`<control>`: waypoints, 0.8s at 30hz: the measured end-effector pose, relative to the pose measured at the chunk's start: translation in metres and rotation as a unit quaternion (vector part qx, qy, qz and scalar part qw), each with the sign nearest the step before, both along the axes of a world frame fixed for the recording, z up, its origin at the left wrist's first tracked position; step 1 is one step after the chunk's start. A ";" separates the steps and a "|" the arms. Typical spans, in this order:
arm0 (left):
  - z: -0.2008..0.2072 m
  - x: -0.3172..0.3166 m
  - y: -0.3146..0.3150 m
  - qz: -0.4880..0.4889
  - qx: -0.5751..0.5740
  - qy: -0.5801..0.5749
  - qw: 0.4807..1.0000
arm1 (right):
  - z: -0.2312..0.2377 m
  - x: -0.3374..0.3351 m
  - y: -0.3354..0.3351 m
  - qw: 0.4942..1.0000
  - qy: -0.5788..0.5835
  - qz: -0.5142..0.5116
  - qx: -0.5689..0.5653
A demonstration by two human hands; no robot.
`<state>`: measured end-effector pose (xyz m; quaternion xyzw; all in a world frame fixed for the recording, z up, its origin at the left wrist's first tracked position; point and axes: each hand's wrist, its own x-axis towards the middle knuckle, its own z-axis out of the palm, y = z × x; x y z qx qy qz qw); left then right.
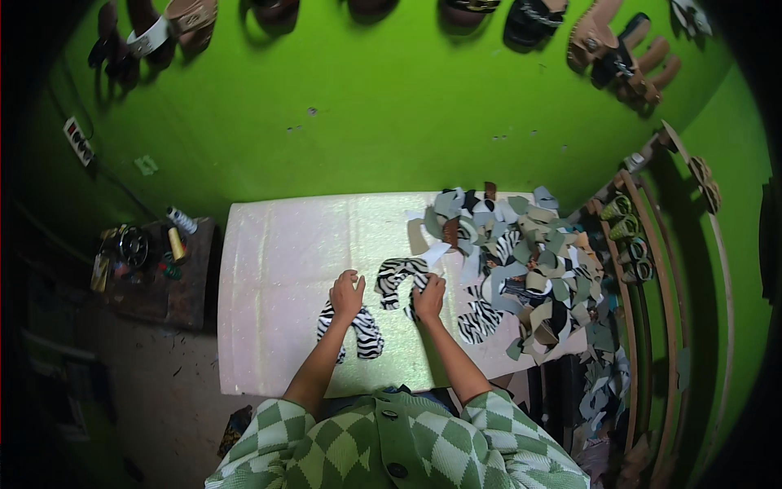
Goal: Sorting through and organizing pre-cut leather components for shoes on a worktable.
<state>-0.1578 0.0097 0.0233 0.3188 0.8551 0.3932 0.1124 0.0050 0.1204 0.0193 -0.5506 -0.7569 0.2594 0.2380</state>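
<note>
Two curved, arch-shaped zebra-print pieces lie in front of me on a pale, shiny table (281, 269). My left hand (347, 295) rests over the top of the nearer arch piece (370, 336), its fingers loosely extended and partly over the table. The farther arch piece (396, 270) has its right leg under my right hand (429, 298), whose thumb and fingers are closed on that edge. To the right of this hand lies another zebra-print piece (481, 323), beside the heap of scraps. A pale, narrow strip (434, 253) touches the upper edge of the farther arch.
Grey, green, white and zebra-print cut pieces (538, 269) pile over the table's right side. A dark small table (155, 281) at left carries thread spools and tools. Sandals (533, 23) hang along the green wall. A wooden rack (652, 318) with footwear stands at right.
</note>
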 end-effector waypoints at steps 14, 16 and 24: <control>-0.016 0.033 0.062 -0.042 -0.012 -0.094 0.995 | -0.021 0.022 0.040 0.991 0.037 0.097 -0.090; -0.026 0.033 0.050 -0.031 0.002 -0.078 0.996 | -0.022 0.014 0.032 0.993 0.022 0.101 -0.062; -0.025 0.054 0.034 -0.082 0.076 -0.117 0.987 | -0.043 0.008 0.039 0.988 0.026 0.139 -0.060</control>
